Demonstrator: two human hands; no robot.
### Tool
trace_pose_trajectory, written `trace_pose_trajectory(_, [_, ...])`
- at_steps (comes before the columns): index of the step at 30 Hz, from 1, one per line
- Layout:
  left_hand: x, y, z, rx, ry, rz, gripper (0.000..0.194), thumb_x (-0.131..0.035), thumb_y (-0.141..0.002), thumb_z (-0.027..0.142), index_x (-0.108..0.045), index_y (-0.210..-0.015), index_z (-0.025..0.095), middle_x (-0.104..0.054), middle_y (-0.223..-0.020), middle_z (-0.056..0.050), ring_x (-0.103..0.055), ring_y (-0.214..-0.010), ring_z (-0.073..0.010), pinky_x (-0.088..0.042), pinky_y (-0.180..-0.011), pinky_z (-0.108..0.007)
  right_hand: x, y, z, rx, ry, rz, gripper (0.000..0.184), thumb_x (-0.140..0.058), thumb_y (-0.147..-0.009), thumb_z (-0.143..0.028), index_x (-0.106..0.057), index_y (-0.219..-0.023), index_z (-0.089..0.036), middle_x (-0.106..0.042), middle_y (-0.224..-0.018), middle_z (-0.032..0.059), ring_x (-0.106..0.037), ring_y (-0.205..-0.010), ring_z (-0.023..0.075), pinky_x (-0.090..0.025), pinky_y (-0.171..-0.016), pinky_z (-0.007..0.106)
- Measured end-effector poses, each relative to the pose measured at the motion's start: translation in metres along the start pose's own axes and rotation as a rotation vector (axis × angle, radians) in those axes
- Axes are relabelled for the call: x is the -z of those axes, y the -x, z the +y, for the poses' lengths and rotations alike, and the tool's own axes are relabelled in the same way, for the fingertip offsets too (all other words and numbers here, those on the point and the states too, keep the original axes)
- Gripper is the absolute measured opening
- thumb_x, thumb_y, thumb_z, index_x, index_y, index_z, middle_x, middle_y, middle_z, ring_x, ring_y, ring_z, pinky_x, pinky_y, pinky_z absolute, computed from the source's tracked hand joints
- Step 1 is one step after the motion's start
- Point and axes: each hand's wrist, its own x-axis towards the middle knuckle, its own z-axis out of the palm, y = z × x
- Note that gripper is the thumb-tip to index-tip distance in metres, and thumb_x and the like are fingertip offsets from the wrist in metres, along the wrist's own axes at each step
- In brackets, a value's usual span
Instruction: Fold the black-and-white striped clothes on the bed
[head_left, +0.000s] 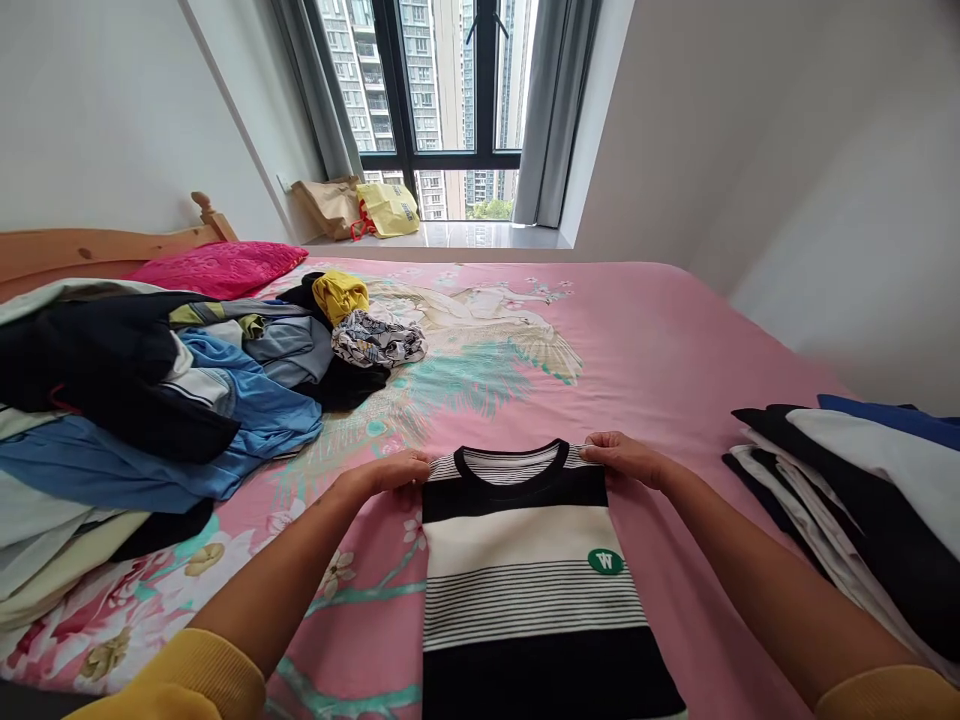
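Note:
A striped black-and-cream shirt (pixel 517 540) with a round black neckline and a green badge lies front up on the pink bed, its sides folded in to a narrow shape. My left hand (pixel 394 472) pinches its left shoulder corner. At the opposite shoulder, my right hand (pixel 619 455) grips the fabric between thumb and fingers. The shirt's lower end runs out of the bottom of the view.
A loose heap of clothes (pixel 255 380) covers the bed's left side, near a bright pink pillow (pixel 225 266). Folded clothes (pixel 862 480) are stacked at the right. Paper bags (pixel 330 205) stand on the windowsill (pixel 480 236) beyond the flowered bedsheet (pixel 645 330).

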Motion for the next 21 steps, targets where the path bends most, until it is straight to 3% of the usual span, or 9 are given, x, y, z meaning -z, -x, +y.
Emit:
trace_pose_trajectory(2, [-0.001, 0.003, -0.003, -0.052, 0.084, 0.037, 0.019, -0.050, -0.070, 0.034, -0.053, -0.079, 0.017, -0.058, -0.053, 0.002, -0.056, -0.043, -0.0131, -0.035, -0.042, -0.019, -0.005, 0.001, 0.005, 0.062, 0.012, 0.154, 0.029, -0.058, -0.074, -0.047, -0.044, -0.071, -0.021, -0.050, -0.054, -0.0043, -0.047, -0.047, 0.0113, -0.034, -0.046, 0.023])
trace_pose_trajectory(4, [-0.003, 0.005, -0.006, -0.088, 0.118, 0.177, 0.022, -0.056, -0.070, 0.037, -0.053, -0.079, 0.017, -0.056, -0.055, 0.003, -0.054, -0.043, -0.0108, -0.035, -0.043, -0.019, -0.014, 0.008, 0.008, 0.169, 0.091, 0.414, 0.023, -0.055, -0.077, -0.044, -0.048, -0.075, -0.022, -0.053, -0.062, -0.0022, -0.049, -0.055, 0.0125, -0.038, -0.052, 0.024])
trace_pose_trajectory(7, [-0.021, 0.013, -0.006, -0.084, 0.069, 0.609, 0.021, -0.055, -0.072, 0.035, -0.053, -0.084, 0.017, -0.060, -0.070, 0.000, -0.056, -0.053, -0.0120, -0.044, -0.052, -0.023, -0.044, 0.035, 0.005, 0.303, 0.239, 0.739, 0.017, -0.049, -0.083, -0.040, -0.053, -0.082, -0.023, -0.059, -0.080, 0.0024, -0.054, -0.071, 0.0165, -0.043, -0.066, 0.029])
trace_pose_trajectory(9, [-0.048, 0.023, -0.003, -0.147, -0.036, 0.945, 0.019, -0.049, -0.079, 0.034, -0.055, -0.088, 0.018, -0.063, -0.085, -0.005, -0.061, -0.071, -0.0156, -0.049, -0.067, -0.028, -0.076, 0.060, 0.001, 0.398, 0.305, 0.761, 0.018, -0.046, -0.086, -0.039, -0.054, -0.090, -0.024, -0.061, -0.093, 0.0054, -0.056, -0.084, 0.0197, -0.045, -0.078, 0.033])
trace_pose_trajectory(11, [-0.086, 0.036, -0.002, -0.312, -0.181, 1.109, 0.022, -0.041, -0.085, 0.030, -0.059, -0.091, 0.019, -0.064, -0.097, -0.007, -0.060, -0.093, -0.0180, -0.046, -0.085, -0.031, -0.109, 0.081, -0.001, 0.522, 0.388, 0.681, 0.020, -0.042, -0.089, -0.036, -0.055, -0.097, -0.024, -0.060, -0.106, 0.0081, -0.054, -0.102, 0.0223, -0.042, -0.091, 0.036])
trace_pose_trajectory(13, [-0.125, 0.049, -0.003, -0.505, -0.378, 0.978, 0.029, -0.037, -0.088, 0.029, -0.062, -0.102, 0.022, -0.062, -0.112, -0.008, -0.053, -0.112, -0.0197, -0.037, -0.101, -0.036, -0.136, 0.094, 0.004, 0.591, 0.532, 0.546, 0.028, -0.038, -0.090, -0.035, -0.055, -0.108, -0.023, -0.055, -0.122, 0.0084, -0.045, -0.120, 0.0230, -0.034, -0.104, 0.039])
trace_pose_trajectory(15, [-0.158, 0.059, -0.009, -0.525, -0.577, 0.798, 0.040, -0.044, -0.086, 0.037, -0.054, -0.124, 0.028, -0.047, -0.138, -0.006, -0.036, -0.131, -0.0261, -0.022, -0.111, -0.048, -0.151, 0.097, 0.015, 0.518, 0.701, 0.450, 0.040, -0.038, -0.090, -0.039, -0.050, -0.124, -0.022, -0.045, -0.137, 0.0078, -0.032, -0.132, 0.0244, -0.026, -0.110, 0.043])
trace_pose_trajectory(18, [-0.181, 0.066, -0.020, -0.288, -0.667, 0.758, 0.075, -0.053, -0.077, 0.056, -0.032, -0.142, 0.026, -0.021, -0.152, -0.011, -0.017, -0.139, -0.0350, -0.012, -0.109, -0.060, -0.152, 0.092, 0.038, 0.188, 0.865, 0.533, 0.065, -0.039, -0.086, -0.050, -0.034, -0.140, -0.013, -0.029, -0.148, 0.0127, -0.021, -0.137, 0.0287, -0.017, -0.112, 0.050])
trace_pose_trajectory(21, [-0.180, 0.068, -0.019, -0.122, -0.664, 0.784, 0.091, -0.056, -0.067, 0.066, -0.033, -0.142, 0.020, -0.022, -0.150, -0.016, -0.017, -0.138, -0.0364, -0.012, -0.109, -0.059, -0.148, 0.092, 0.046, -0.021, 0.905, 0.641, 0.073, -0.036, -0.085, -0.054, -0.029, -0.142, -0.009, -0.026, -0.148, 0.0155, -0.020, -0.138, 0.0298, -0.014, -0.111, 0.054])
